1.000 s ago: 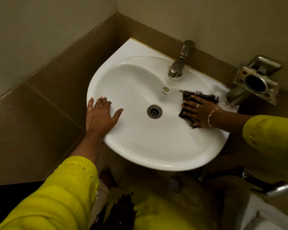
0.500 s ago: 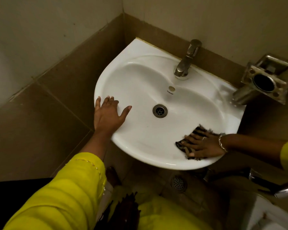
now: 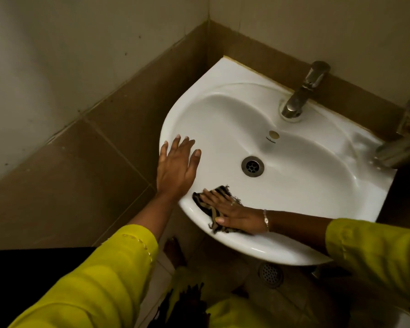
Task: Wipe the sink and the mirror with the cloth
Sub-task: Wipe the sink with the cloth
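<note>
One sink (image 3: 317, 185), with one tap (image 3: 303, 91) at its back edge, one drain (image 3: 252, 166) and one overflow hole (image 3: 274, 134) in the bowl, one striped cloth (image 3: 202, 203) on its front rim. Two hands, the left hand (image 3: 175, 169) and the right hand (image 3: 237, 215) – one bracelet (image 3: 266, 220), one ring (image 3: 232, 204), one floor drain (image 3: 270, 274)

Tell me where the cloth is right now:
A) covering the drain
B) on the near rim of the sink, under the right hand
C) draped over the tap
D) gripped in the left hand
B: the right hand presses the cloth flat on the near rim of the sink. The left hand rests bare on the left rim, and the drain and tap are uncovered.
</note>
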The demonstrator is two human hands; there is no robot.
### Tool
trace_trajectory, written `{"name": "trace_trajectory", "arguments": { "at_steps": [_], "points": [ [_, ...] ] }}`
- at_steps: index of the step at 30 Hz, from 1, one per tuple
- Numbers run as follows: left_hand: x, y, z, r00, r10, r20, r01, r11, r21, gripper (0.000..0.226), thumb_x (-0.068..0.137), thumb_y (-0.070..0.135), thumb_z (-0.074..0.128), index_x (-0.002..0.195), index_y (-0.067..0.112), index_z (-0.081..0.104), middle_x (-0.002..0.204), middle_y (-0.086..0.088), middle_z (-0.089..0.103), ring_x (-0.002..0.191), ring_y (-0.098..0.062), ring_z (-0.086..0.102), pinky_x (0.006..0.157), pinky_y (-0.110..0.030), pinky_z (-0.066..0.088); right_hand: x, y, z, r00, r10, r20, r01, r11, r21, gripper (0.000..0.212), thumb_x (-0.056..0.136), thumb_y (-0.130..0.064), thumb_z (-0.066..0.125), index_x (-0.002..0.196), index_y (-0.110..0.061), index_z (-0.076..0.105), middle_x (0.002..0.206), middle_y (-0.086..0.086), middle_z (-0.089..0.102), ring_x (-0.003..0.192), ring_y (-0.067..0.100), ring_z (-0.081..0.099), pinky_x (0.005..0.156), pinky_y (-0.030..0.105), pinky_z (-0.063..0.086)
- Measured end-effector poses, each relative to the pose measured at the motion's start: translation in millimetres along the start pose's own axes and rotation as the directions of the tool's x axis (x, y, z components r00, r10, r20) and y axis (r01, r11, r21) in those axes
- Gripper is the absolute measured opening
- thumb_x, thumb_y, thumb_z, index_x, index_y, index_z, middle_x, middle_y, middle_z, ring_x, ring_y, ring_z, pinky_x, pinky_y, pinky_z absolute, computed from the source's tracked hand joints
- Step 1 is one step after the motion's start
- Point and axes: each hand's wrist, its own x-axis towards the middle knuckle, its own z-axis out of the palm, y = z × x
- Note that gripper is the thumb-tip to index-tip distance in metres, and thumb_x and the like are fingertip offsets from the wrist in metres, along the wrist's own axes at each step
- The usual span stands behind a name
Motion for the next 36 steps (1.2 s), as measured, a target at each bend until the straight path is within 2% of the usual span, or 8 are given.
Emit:
{"name": "trace_trajectory", "arguments": {
  "at_steps": [3,6,10,20,25,31,34,36],
  "points": [
    [-0.7,1.0,-3.0,1.000,-0.004,-0.018,0.002,0.997,-0.080,0.069,0.087,0.049,0.010,0.136,0.012,0.044,0.143,-0.008,0.044,0.140,-0.018,0.026,0.113,-0.027,0.001,26.1,-31.4,-16.9,0.985,-0.129,-0.114,0.143,0.982,0.122,0.073,0.084,-0.071,0.008,0.137,-0.023,-0.005,0.148,-0.004,-0.013,0.138,0.012,-0.017,0.106,0.014,-0.022],
    [-1.5,1.0,-3.0,1.000,-0.004,-0.022,0.002,0.994,-0.105,0.069,0.087,0.049,0.011,0.139,0.013,0.038,0.150,-0.008,0.033,0.141,-0.014,0.016,0.112,-0.022,-0.005,52.8,-26.6,-20.9,0.931,-0.181,-0.317,0.205,0.978,0.045,0.074,0.090,-0.063,0.008,0.143,-0.011,0.009,0.152,0.007,-0.002,0.142,0.020,-0.009,0.115,0.030,-0.013],
    [-0.5,-1.5,-2.0,0.999,0.003,-0.032,-0.007,0.993,-0.115,0.070,0.088,0.053,0.015,0.144,0.013,0.028,0.155,-0.008,0.012,0.141,-0.010,0.001,0.115,-0.028,-0.003,93.7,-15.0,-28.6,0.882,-0.206,-0.425,0.193,0.978,-0.073,0.064,0.097,-0.048,0.020,0.144,-0.005,0.021,0.154,0.018,0.013,0.143,0.033,0.004,0.114,0.057,0.006],
    [0.7,-2.5,0.4,1.000,-0.017,-0.012,0.017,0.998,-0.059,0.088,0.083,0.072,0.003,0.146,0.013,0.024,0.156,-0.007,0.010,0.144,-0.016,0.004,0.116,-0.029,0.000,151.7,30.7,-83.0,0.841,-0.274,-0.467,-0.006,0.858,-0.514,0.061,0.096,-0.049,0.006,0.148,-0.016,0.003,0.152,0.013,0.018,0.142,0.022,-0.015,0.113,0.050,-0.001],
    [0.3,-0.9,-0.7,1.000,-0.027,-0.011,0.027,0.999,-0.045,0.088,0.083,0.071,0.004,0.144,0.012,0.027,0.155,-0.007,0.012,0.144,-0.017,0.005,0.114,-0.026,-0.002,156.5,52.4,-123.1,0.836,-0.325,-0.442,-0.062,0.744,-0.665,0.057,0.092,-0.043,0.031,0.142,-0.017,0.024,0.146,0.018,0.036,0.137,0.038,0.028,0.109,0.056,0.008],
    [-0.3,-0.1,-1.6,0.999,-0.034,-0.004,0.034,0.999,-0.033,0.083,0.085,0.069,0.006,0.144,0.014,0.029,0.156,-0.005,0.014,0.144,-0.014,0.006,0.114,-0.023,-0.004,142.8,69.3,-136.3,0.775,-0.161,-0.611,-0.357,0.687,-0.633,0.060,0.087,-0.043,0.034,0.142,-0.020,0.025,0.145,0.012,0.039,0.133,0.035,0.036,0.110,0.048,-0.003],
    [-0.5,0.7,-2.6,1.000,-0.030,0.000,0.030,0.999,-0.016,0.083,0.085,0.068,0.006,0.144,0.014,0.029,0.155,-0.006,0.014,0.143,-0.012,0.005,0.114,-0.021,-0.007,141.4,56.0,-110.6,0.708,0.128,-0.694,-0.512,0.771,-0.380,0.064,0.086,-0.045,0.031,0.143,-0.017,0.026,0.146,0.015,0.037,0.134,0.036,0.034,0.112,0.050,0.002],
    [-0.6,1.7,-2.9,1.000,-0.022,0.014,0.022,1.000,0.009,0.084,0.085,0.069,0.004,0.144,0.014,0.028,0.156,-0.007,0.014,0.143,-0.012,0.005,0.114,-0.022,-0.007,141.5,43.8,-91.2,0.643,0.310,-0.700,-0.581,0.793,-0.182,0.067,0.087,-0.049,0.019,0.146,-0.017,0.012,0.153,0.015,0.022,0.140,0.036,0.019,0.112,0.054,0.001]
  ]
}}
